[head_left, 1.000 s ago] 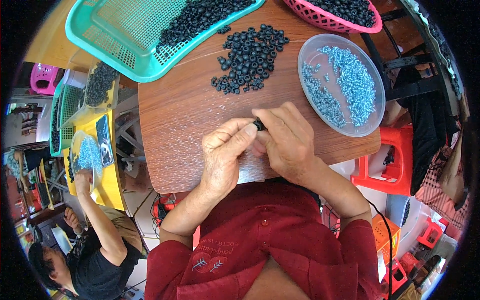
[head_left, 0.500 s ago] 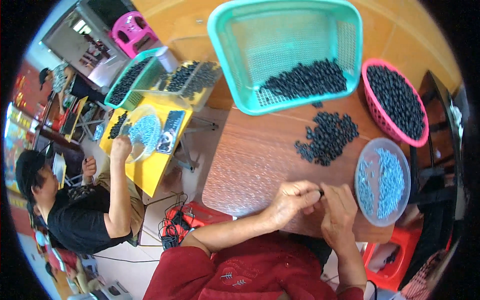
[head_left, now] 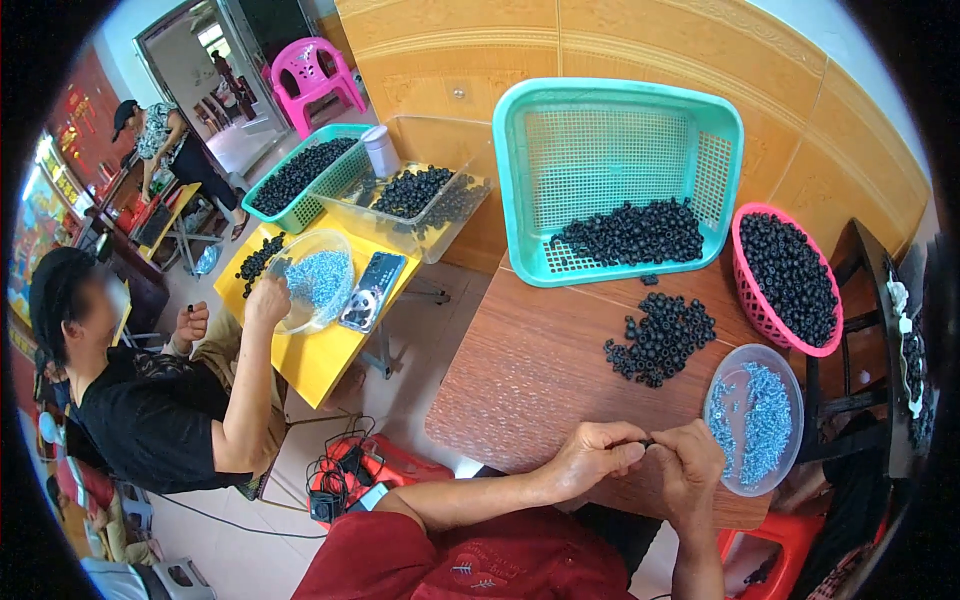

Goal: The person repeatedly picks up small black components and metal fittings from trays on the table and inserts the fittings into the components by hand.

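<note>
Over the near edge of the wooden table (head_left: 520, 370), my two hands meet at the fingertips. My left hand (head_left: 598, 462) pinches a small black piece (head_left: 647, 442) between thumb and fingers. Curled against the piece's right end is my right hand (head_left: 688, 465); its fingers are closed, and what they hold is hidden. Just beyond the hands lies a loose pile of small round black pieces (head_left: 662, 335). To the right of my right hand, a clear round tub (head_left: 797, 400) holds many tiny light-blue parts (head_left: 768, 425).
A turquoise basket (head_left: 620, 92) and a pink basket (head_left: 752, 290), both with black pieces, stand at the back. At left, a person in black (head_left: 150, 420) works at a yellow table (head_left: 300, 370) with similar tubs and a phone (head_left: 373, 290). Cables lie on a red stool (head_left: 400, 458).
The view has tilted up, so the tables and baskets sit lower in the picture and more wall shows. My hands stay together at the black piece.
</note>
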`<state>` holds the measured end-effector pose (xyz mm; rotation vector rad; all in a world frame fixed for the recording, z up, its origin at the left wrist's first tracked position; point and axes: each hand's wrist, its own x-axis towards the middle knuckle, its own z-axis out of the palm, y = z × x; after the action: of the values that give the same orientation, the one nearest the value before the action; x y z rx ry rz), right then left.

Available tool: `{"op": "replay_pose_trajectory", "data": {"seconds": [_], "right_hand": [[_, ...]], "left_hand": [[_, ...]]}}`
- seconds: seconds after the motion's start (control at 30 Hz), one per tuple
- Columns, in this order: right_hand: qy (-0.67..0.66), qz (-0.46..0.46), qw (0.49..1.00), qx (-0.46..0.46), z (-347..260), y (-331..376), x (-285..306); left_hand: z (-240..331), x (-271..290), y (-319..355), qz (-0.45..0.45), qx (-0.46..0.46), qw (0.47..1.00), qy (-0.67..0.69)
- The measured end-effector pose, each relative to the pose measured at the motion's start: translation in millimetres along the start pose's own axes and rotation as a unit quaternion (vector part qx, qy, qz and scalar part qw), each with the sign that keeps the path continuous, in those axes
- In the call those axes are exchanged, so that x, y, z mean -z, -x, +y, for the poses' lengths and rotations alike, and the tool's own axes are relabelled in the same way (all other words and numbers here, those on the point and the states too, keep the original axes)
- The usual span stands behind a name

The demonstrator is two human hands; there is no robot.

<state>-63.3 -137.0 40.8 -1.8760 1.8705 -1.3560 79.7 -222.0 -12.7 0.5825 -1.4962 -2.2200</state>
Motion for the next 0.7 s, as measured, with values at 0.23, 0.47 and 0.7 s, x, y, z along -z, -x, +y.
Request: {"op": "replay_pose_trajectory", "data": {"seconds": [0.23,0.47,0.7], "right_hand": [[0.108,0.017,0.991,0.079,-13,16,-10],[0.144,0.048,0.985,0.08,15,30,-17],[0.065,0.07,0.995,0.036,41,24,-17]], "left_hand": [[-3,-8,8,0.054,0.003,0.998,-0.014],[-15,-18,0,0.111,0.086,0.98,0.139],[0,-14,-13,0.087,0.048,0.991,0.09]]}}
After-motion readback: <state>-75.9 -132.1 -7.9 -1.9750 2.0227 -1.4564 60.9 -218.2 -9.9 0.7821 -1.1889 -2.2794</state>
